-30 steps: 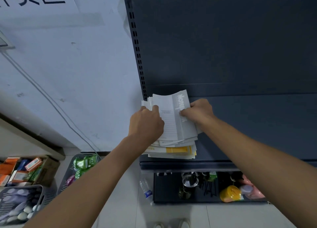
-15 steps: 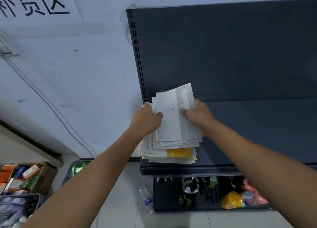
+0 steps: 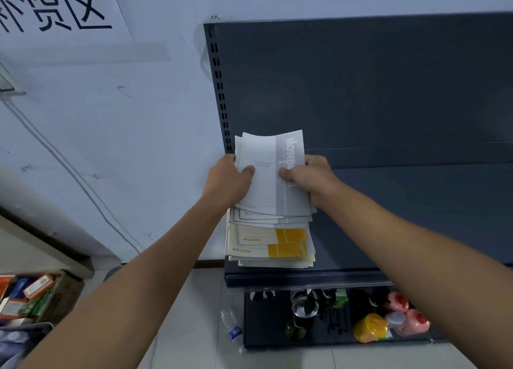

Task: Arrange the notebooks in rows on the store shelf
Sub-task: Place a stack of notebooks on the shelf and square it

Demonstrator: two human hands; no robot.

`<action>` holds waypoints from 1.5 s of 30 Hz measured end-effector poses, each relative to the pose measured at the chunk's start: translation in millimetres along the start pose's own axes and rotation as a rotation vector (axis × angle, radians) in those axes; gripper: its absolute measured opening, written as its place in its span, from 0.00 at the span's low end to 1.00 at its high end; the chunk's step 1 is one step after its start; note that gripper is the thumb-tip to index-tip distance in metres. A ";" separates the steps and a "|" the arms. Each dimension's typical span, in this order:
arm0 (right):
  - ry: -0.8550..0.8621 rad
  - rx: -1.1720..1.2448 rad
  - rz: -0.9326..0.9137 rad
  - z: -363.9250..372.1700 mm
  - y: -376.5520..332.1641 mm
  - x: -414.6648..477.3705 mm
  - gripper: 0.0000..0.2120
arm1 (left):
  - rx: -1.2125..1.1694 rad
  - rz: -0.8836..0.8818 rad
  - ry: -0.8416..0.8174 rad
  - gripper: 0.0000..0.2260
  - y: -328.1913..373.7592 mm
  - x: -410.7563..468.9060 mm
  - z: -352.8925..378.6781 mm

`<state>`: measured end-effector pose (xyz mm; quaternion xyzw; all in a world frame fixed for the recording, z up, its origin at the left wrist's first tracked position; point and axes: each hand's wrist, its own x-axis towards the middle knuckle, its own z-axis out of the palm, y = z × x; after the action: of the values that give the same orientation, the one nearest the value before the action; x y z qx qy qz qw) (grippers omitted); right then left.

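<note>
A loose stack of notebooks (image 3: 270,246) lies at the left end of the dark store shelf (image 3: 402,216); its lower ones have yellow blocks on the covers. The upper grey-and-white notebooks (image 3: 273,180) are tilted up off the stack. My left hand (image 3: 229,180) grips their left edge with the thumb on the top cover. My right hand (image 3: 311,177) grips the right edge, thumb on the grey band.
The shelf's dark back panel (image 3: 361,91) rises behind the stack, with a slotted upright (image 3: 220,91) at its left. A lower shelf (image 3: 333,338) holds a glass, a yellow container and pink bottles. A plastic bottle (image 3: 233,327) lies on the floor. Boxes (image 3: 27,296) sit at lower left.
Both hands have shifted apart to the outer edges of the upper notebooks and raised them a little off the stack. The camera has tilted, so the shelf sits lower in view.
</note>
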<state>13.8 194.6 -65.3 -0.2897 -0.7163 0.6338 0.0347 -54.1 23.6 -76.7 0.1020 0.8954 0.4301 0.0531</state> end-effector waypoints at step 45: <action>0.614 -0.733 0.049 -437.2 161.5 -130.7 0.22 | 0.328 0.571 -0.323 0.15 269.8 -186.4 352.3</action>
<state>364.5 527.4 -88.8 -0.4738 -0.8421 0.2252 0.1253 228.7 412.9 -84.6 0.4216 0.8680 0.2565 0.0548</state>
